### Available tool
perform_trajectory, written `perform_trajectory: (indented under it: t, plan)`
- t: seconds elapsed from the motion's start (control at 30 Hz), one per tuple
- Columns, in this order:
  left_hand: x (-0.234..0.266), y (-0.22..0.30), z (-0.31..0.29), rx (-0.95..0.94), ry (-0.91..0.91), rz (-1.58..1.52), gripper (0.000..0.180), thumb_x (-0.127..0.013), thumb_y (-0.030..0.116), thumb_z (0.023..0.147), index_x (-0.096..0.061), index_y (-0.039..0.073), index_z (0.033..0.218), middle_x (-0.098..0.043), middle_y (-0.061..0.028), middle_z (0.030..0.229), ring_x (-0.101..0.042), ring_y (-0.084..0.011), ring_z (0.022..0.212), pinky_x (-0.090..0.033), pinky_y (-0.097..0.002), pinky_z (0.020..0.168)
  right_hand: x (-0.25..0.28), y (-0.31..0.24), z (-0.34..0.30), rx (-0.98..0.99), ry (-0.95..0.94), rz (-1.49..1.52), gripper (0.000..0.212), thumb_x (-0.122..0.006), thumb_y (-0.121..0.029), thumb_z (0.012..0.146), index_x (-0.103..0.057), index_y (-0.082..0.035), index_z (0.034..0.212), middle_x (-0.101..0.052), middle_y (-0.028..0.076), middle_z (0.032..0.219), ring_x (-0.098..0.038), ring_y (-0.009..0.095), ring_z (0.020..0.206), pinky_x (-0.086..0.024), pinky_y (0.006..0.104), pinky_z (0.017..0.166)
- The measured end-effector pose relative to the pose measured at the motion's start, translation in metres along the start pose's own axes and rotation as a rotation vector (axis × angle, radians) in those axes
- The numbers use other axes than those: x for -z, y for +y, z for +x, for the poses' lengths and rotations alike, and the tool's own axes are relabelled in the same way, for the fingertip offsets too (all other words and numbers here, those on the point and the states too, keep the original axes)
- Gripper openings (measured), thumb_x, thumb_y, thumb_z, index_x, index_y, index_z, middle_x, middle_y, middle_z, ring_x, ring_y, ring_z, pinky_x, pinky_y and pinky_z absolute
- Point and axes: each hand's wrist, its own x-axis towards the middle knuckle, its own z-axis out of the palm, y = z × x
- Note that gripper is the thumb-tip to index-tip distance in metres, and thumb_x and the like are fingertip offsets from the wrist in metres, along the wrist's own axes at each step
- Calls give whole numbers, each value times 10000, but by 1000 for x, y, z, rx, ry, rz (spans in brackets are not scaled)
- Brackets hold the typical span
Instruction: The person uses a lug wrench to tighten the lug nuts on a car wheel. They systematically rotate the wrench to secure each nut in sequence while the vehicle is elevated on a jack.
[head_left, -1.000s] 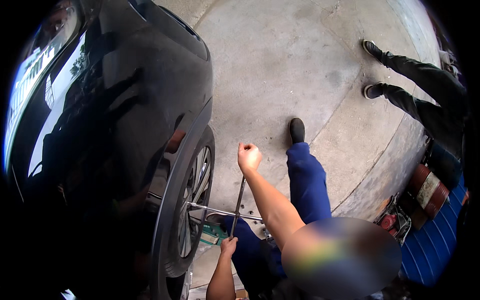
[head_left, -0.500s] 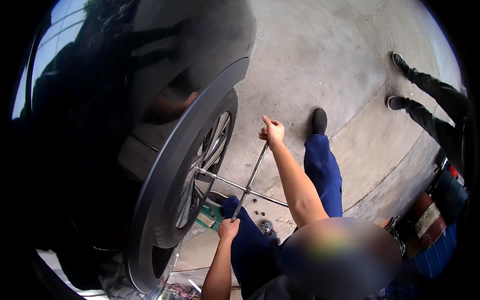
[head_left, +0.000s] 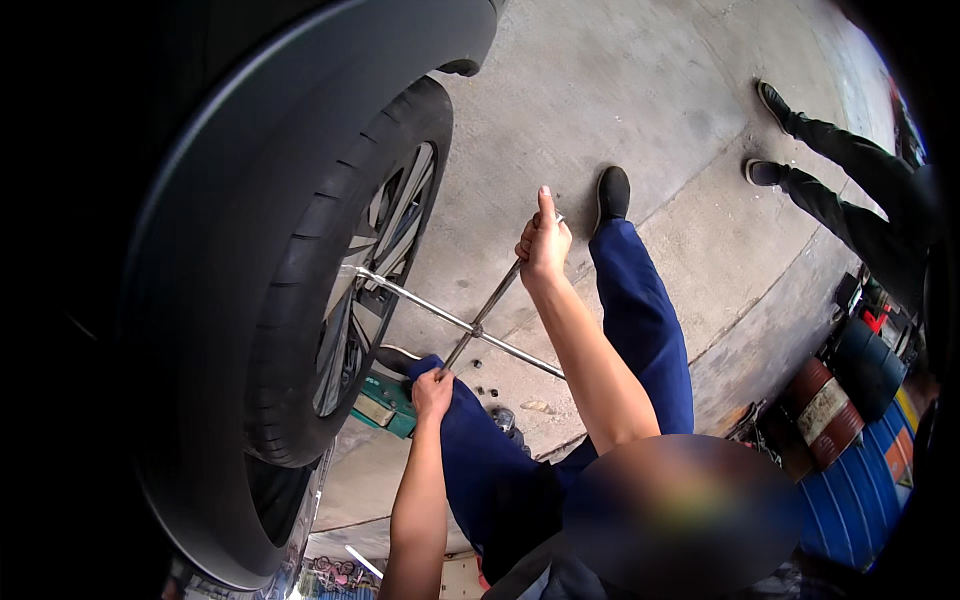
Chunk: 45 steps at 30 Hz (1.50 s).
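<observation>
A four-way lug wrench [head_left: 508,349] reaches from the hub area of a car wheel [head_left: 340,290], one arm's end set against the middle of its spoked rim. My right hand [head_left: 545,243] is wrapped round the far end of the cross bar, thumb pointing up, a bit of bar showing past the fist. Round the near end of the same bar my left hand [head_left: 433,393] is closed. The wrench's fourth arm points back toward me and passes behind my right forearm. Whether the socket sits on a nut is too small to make out.
Small dark nuts [head_left: 480,391] lie on the concrete floor [head_left: 600,110] below the wrench. Beside my left leg is a green case [head_left: 385,402]. Another person's legs [head_left: 840,200] stand at right. Drums [head_left: 826,408] line the right side; the dark car body [head_left: 200,200] overhangs the tyre.
The view has shifted, so the wheel looks larger and more tread shows. Both hands keep hold of the wrench; its cross bar is tilted slightly more, and my right thumb now points straight up.
</observation>
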Motion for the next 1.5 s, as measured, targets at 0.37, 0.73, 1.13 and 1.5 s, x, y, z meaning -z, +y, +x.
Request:
perform_trajectory:
  t: [0.37,0.73,1.13,1.5]
  plan:
    - [-61,23,106,-288,-100,-270,473,-699,458,911,-637,8,780,-604,-152,673,-583,-269,637,-458,-402,640,-15,-23,-99,210,-339,-27,499,-623,-368,1003,-376,-136,636,-330,-38,568,-272,88,498,-253,290,491]
    - [-49,-15,131,-469,-237,-153,515,-712,437,945,-626,-11,704,-497,-58,549,-447,-117,563,-404,-373,567,-48,-28,-84,674,222,-151,376,-697,-281,977,-619,4,745,-544,7,608,-509,82,553,-455,296,522]
    - [-40,11,91,-99,-375,-309,291,-698,265,806,-742,-10,890,-674,-100,762,-607,-215,735,-475,-377,736,-77,-51,-62,821,588,-712,289,-669,-303,865,-676,-51,724,-710,180,757,-691,406,761,-550,479,726]
    - [-41,-1,88,-108,-331,-271,285,-667,279,812,-753,23,904,-692,-125,771,-661,-255,765,-502,-397,744,-76,-46,-74,730,523,-799,279,-653,-285,865,-705,-35,753,-714,191,771,-694,409,785,-547,464,752]
